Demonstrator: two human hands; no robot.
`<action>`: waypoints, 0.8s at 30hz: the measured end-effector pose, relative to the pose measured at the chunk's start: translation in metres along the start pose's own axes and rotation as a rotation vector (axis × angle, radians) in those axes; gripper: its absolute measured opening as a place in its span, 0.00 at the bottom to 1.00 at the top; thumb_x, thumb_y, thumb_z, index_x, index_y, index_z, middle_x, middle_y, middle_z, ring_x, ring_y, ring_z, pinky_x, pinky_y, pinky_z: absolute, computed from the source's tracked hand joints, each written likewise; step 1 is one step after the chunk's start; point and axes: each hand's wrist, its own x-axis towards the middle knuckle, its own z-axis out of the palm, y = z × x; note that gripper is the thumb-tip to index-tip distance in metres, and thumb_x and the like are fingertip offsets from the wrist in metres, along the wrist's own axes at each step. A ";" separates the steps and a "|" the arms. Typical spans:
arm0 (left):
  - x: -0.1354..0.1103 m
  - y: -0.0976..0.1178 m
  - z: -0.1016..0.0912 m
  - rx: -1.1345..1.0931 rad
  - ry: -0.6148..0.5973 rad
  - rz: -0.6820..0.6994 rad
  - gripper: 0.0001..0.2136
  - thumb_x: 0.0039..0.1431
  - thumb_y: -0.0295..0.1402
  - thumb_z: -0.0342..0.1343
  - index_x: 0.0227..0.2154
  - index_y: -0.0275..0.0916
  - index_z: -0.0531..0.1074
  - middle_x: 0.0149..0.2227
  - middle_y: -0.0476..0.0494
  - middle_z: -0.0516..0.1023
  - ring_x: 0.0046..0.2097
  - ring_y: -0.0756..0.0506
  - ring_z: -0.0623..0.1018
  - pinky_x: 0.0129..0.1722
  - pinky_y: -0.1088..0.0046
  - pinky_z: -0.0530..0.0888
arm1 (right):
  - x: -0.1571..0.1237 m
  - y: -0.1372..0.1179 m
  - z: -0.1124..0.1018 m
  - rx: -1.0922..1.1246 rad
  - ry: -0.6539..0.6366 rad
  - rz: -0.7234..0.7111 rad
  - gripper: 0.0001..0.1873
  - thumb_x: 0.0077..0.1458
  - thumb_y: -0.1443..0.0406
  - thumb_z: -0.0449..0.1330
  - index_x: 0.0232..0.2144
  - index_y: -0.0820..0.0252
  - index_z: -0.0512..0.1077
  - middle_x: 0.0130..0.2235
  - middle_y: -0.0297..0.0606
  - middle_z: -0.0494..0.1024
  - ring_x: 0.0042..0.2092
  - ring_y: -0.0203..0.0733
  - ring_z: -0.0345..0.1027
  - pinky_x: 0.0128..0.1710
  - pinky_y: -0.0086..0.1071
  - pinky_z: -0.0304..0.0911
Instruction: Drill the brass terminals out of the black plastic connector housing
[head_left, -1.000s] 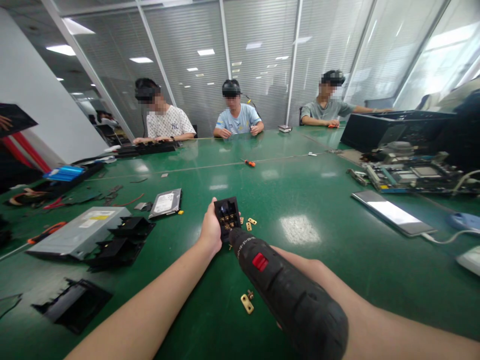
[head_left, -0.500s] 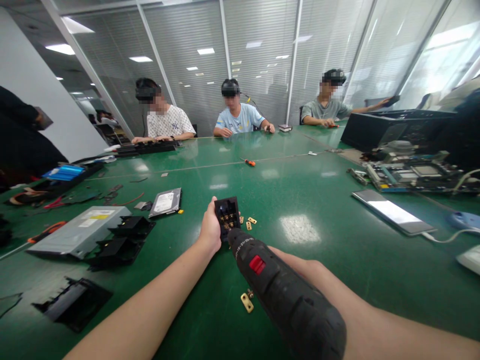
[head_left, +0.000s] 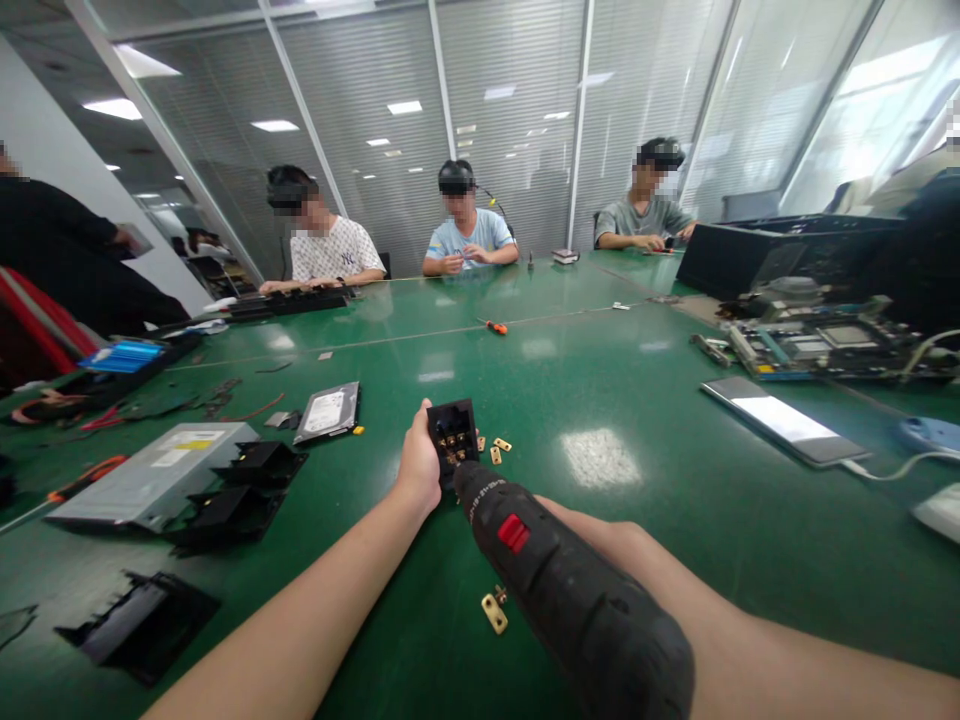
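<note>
My left hand is closed around the left side of a black plastic terminal block, tilted so its brass-coloured screws face me. In my right hand is a black cordless drill with a red switch on top; the drill's body hides most of those fingers. The drill's nose points at the lower part of the block, and whether its bit touches a screw I cannot tell. Several small brass plates lie just right of the block. Nearer to me, another brass plate lies beside a small screw.
To the left are a hard drive, a grey metal box and black plastic housings. A phone on a cable and a circuit board lie right. An orange screwdriver lies ahead; three people sit across the green table.
My hands, the block and the drill hold nearly the same pose. The view has shifted slightly. Across the table, the middle person's hands came together and the right person's outstretched arm drew in.
</note>
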 end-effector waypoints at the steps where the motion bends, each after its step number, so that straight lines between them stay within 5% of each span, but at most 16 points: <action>1: 0.000 0.000 0.000 0.001 0.005 0.006 0.26 0.68 0.51 0.44 0.38 0.32 0.76 0.27 0.36 0.82 0.26 0.41 0.81 0.26 0.67 0.77 | 0.000 0.002 -0.001 0.004 0.004 0.007 0.16 0.68 0.59 0.62 0.55 0.57 0.73 0.56 0.44 0.75 0.52 0.49 0.75 0.50 0.46 0.74; 9: -0.008 0.008 0.007 0.053 0.053 0.009 0.24 0.70 0.47 0.43 0.36 0.32 0.77 0.26 0.36 0.82 0.25 0.41 0.81 0.23 0.68 0.76 | 0.014 0.014 0.007 0.022 -0.018 -0.013 0.22 0.65 0.57 0.65 0.57 0.61 0.71 0.53 0.43 0.79 0.49 0.50 0.78 0.47 0.46 0.76; 15: -0.011 0.012 0.008 0.063 0.048 -0.032 0.24 0.70 0.46 0.43 0.38 0.30 0.77 0.27 0.34 0.82 0.25 0.40 0.82 0.23 0.66 0.77 | 0.029 0.029 0.013 -0.020 0.006 -0.017 0.43 0.39 0.61 0.77 0.59 0.57 0.72 0.51 0.47 0.84 0.53 0.62 0.79 0.52 0.43 0.75; 24: -0.003 0.007 0.000 0.035 0.031 -0.025 0.26 0.69 0.50 0.45 0.38 0.30 0.77 0.29 0.32 0.83 0.28 0.40 0.83 0.27 0.66 0.79 | 0.023 0.013 0.006 0.008 0.015 -0.015 0.30 0.51 0.65 0.69 0.58 0.58 0.74 0.48 0.40 0.86 0.50 0.57 0.81 0.45 0.34 0.76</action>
